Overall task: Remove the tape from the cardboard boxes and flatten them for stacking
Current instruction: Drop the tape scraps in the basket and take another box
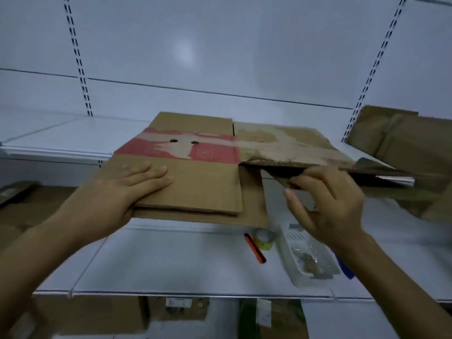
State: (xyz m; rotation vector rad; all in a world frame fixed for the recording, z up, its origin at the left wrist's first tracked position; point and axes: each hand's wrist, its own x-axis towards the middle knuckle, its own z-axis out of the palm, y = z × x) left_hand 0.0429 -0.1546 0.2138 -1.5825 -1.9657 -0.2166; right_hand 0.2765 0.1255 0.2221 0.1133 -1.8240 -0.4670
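Flattened box (195, 165) lies on the upper shelf (61, 135), front edge overhanging toward the camera, long axis left to right, red band across it. Left hand (127, 187) presses flat on the near left panel, fingers straight. Right hand (325, 201) pinches the lifted right flap (293, 148) at its near edge. Below: orange marker (255, 248), tape roll (264, 238), tray (308, 258). More cardboard (403, 138) far right.

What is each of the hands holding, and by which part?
The right hand pinches the cardboard box by the near edge of its raised right flap. The left hand grips nothing, pressing flat on it.
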